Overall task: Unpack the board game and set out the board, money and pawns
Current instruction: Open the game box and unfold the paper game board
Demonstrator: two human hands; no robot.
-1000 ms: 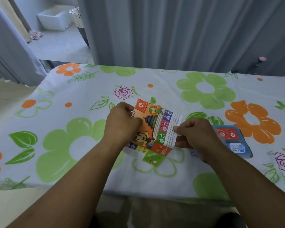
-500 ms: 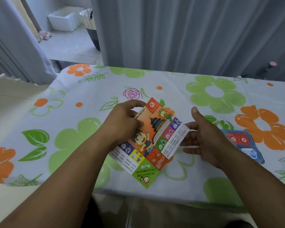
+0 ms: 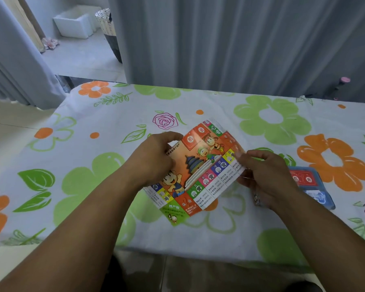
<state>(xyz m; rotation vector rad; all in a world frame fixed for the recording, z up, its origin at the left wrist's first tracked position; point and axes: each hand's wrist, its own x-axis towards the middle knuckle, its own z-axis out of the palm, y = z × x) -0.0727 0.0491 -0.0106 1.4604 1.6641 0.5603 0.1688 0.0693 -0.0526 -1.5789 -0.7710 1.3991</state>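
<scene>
A folded paper game board [image 3: 200, 171], orange with cartoon figures and coloured squares along its edges, is held just above the flowered tablecloth [image 3: 97, 186] at the middle. My left hand [image 3: 154, 159] grips its left side, thumb on top. My right hand [image 3: 263, 175] pinches a raised flap at the board's right edge, and that flap curves upward, partly unfolded. A blue game box [image 3: 310, 184] with a red label lies on the cloth to the right, partly hidden behind my right hand.
Grey curtains [image 3: 230, 43] hang close behind the table's far edge. Beyond a gap at the back left stand a white foam box [image 3: 76, 24] and a woven bin [image 3: 109, 24] on the floor. The table's near edge runs just below my forearms.
The board has opened further: a new panel has lifted at its upper right. My right hand, open beside the board half a second ago, now pinches the right flap.
</scene>
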